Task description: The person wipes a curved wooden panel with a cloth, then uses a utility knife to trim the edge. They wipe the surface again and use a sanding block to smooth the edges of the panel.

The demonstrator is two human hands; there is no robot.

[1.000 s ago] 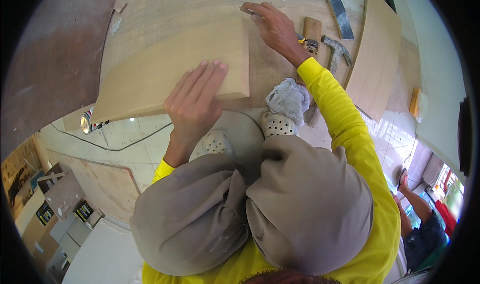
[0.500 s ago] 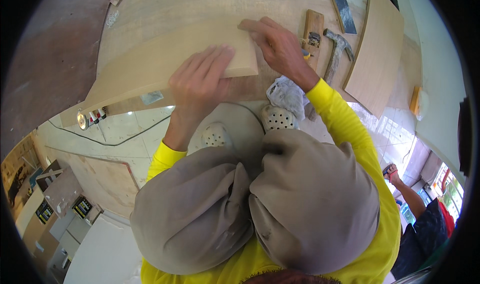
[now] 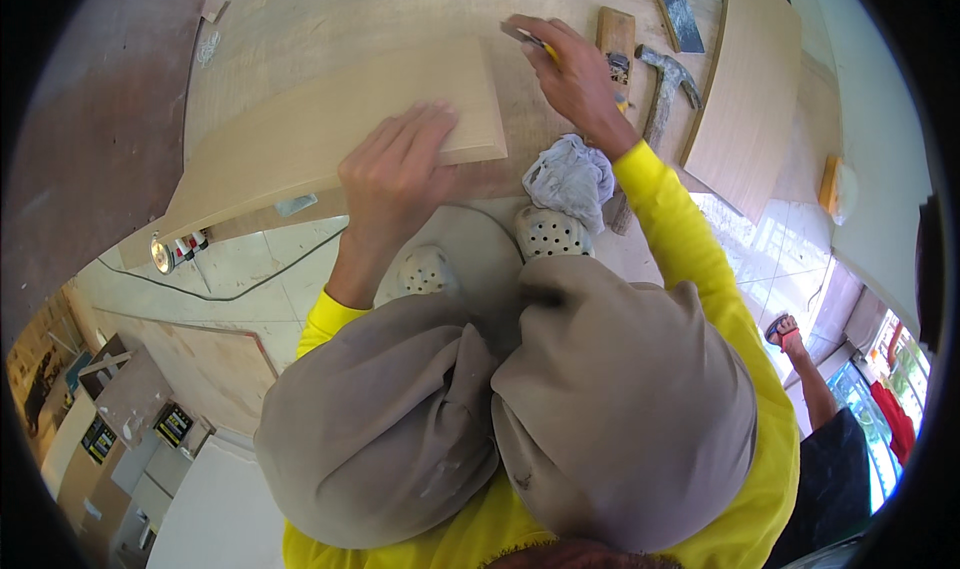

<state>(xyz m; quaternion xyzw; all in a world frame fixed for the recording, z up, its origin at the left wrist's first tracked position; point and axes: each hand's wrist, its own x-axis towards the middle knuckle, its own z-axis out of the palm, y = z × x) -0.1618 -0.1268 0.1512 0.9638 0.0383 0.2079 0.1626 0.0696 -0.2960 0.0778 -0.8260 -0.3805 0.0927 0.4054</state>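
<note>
My left hand (image 3: 395, 159) lies across the near edge of a pale wooden board (image 3: 330, 109), its fingers stretched flat on top and its thumb by the edge. The board has a curved outline and rests on a larger wooden sheet (image 3: 300, 14). Past the board's right end, my right hand (image 3: 578, 79) is raised and closed around a slim cutter knife (image 3: 549, 51) with yellow on its handle. The knife's tip points left and is apart from the board; most of the handle is hidden in my fingers.
Right of my right hand lie a wooden hand plane (image 3: 616, 34), a claw hammer (image 3: 668, 79) and a second curved board (image 3: 745, 89). A crumpled white cloth (image 3: 570, 174) sits above my shoe (image 3: 553, 234). A dark cable (image 3: 270, 281) crosses the tiled floor. Another person's leg (image 3: 812, 384) shows at right.
My right hand has lifted off the board's right end and moved slightly up and right, with the knife now showing. My left hand stays on the board.
</note>
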